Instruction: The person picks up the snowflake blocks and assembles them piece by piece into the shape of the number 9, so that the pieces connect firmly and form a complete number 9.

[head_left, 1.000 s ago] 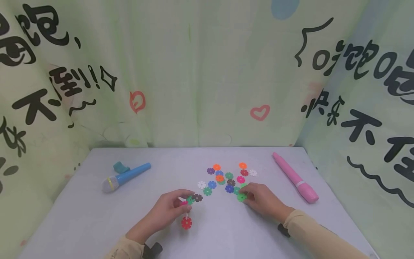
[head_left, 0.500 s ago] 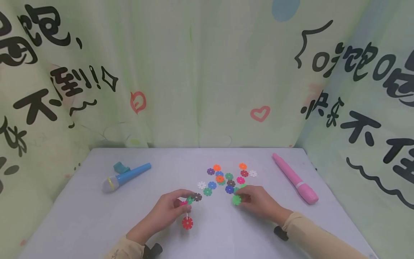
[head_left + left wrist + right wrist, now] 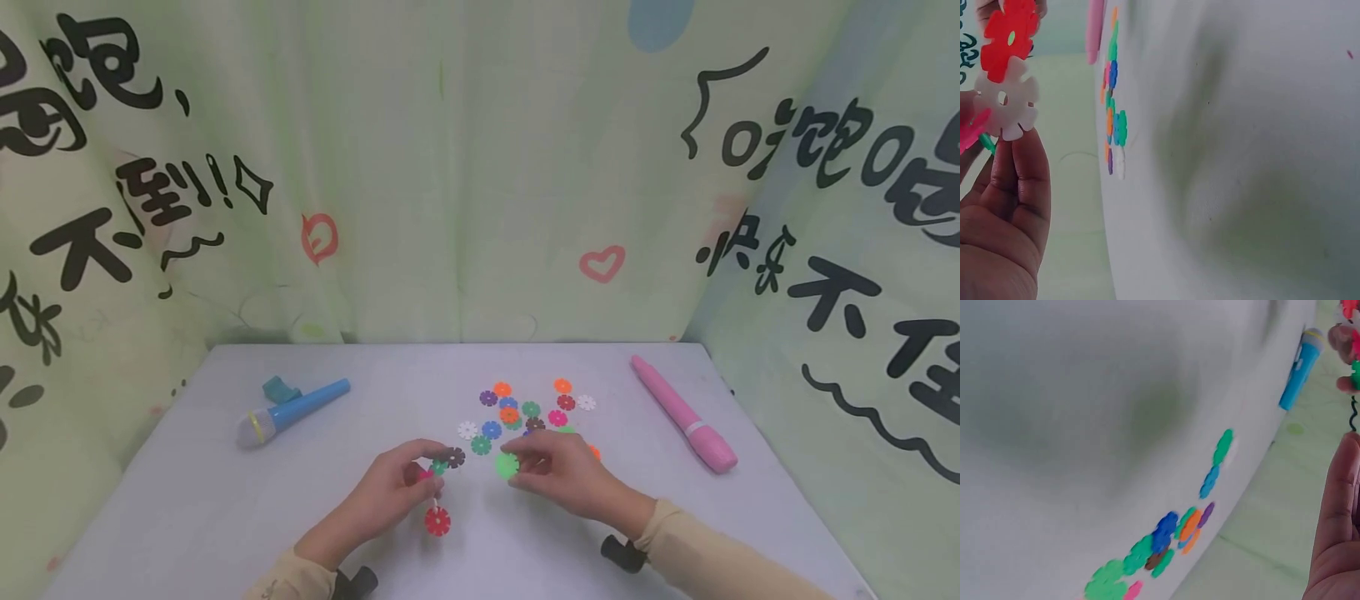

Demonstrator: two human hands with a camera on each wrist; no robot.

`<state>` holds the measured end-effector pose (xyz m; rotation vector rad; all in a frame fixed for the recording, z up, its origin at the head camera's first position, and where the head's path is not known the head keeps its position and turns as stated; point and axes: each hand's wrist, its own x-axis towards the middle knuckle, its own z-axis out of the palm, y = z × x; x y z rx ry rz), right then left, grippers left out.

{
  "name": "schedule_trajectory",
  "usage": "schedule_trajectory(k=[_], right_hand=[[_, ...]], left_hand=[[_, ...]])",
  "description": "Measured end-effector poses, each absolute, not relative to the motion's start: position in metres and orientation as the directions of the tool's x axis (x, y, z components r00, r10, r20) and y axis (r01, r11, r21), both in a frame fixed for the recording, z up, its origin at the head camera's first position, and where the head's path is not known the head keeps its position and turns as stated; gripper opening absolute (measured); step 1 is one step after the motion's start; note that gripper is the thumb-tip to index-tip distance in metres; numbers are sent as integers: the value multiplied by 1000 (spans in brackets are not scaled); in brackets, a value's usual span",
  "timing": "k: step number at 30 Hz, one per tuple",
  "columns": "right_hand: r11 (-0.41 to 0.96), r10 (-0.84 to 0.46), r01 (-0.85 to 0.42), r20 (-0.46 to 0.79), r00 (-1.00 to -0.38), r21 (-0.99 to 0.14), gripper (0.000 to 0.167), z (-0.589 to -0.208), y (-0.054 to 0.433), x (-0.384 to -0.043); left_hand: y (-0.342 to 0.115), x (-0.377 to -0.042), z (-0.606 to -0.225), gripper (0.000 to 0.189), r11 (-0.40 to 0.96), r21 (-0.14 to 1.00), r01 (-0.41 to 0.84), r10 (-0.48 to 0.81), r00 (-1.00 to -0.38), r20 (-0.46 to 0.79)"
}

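Note:
My left hand (image 3: 392,485) grips a joined chain of notched plastic snowflake discs above the table. In it are a brown disc (image 3: 455,457), a green disc (image 3: 439,467), a pink disc (image 3: 974,131), a white disc (image 3: 1009,103) and a red disc (image 3: 437,522), which hangs lowest. Just to the right, my right hand (image 3: 573,473) pinches a light green disc (image 3: 507,466) between thumb and fingers, apart from the brown one. The right wrist view cuts off most of this hand, so the green disc is hidden there.
Several loose discs, among them a white disc (image 3: 468,430) and an orange disc (image 3: 562,386), lie mid-table (image 3: 225,525). A blue toy microphone (image 3: 307,404) and a teal piece (image 3: 281,389) lie left. A pink microphone-like toy (image 3: 682,412) lies right. Printed curtains (image 3: 397,167) surround the table.
My right hand has carried the light green disc leftward, away from the loose discs and closer to the chain. My left hand has stayed nearly still with the chain.

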<state>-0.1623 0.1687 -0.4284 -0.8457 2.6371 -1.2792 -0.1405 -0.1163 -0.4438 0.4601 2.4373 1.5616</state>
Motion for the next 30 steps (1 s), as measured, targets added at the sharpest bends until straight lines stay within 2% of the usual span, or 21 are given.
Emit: schedule_trajectory(k=[4,13,24,30], right_hand=[[456,-502,-429,173,-848,-780,37,-422,159,-160],[435,-479,-363,129,-868,-824,36,-418,145,-160],[426,-487,-345,110,-866,-836,36,-418,142,-156],[451,-473,-354,117,-873,-819,36,-417,145,-154]], left_hand=[[-117,-140,-443,37,375,914,155,380,-925,1],[-115,-140,-445,36,325,932,162,425,-905,10],[-109,-140,-450,30,329,930,165,415,-910,15],[-108,-139,-448,31,345,915,210,410,-910,55]])
